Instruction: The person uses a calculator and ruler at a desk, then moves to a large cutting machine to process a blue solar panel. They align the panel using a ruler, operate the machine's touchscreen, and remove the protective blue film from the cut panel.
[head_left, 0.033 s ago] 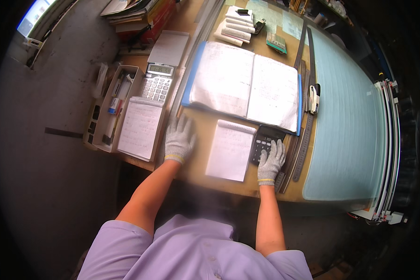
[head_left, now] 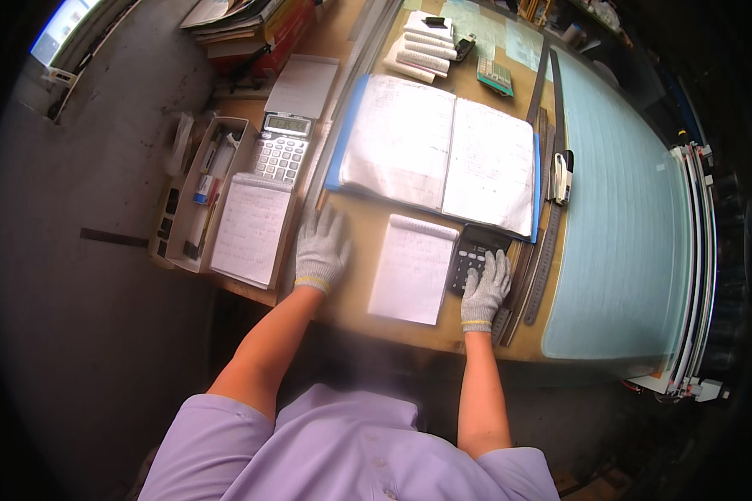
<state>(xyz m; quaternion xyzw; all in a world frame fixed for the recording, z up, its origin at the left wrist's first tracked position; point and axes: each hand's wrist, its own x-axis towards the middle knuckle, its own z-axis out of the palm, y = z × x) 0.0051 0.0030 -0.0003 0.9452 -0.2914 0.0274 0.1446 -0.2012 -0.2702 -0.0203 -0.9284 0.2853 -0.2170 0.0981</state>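
Note:
My left hand, in a grey knit glove with a yellow cuff line, lies flat on the table with fingers stretched out. It holds nothing. My right hand, gloved alike, rests over the lower right part of a black calculator, fingers extended and partly covering its keys. Between the hands lies a spiral notepad with faint writing. Beyond them a blue folder lies open under large written sheets.
At left are a second notepad, a silver calculator and an open box of pens. Steel rulers and a utility knife lie on the right, beside a pale blue-green sheet. Farther back are a green calculator and folded papers.

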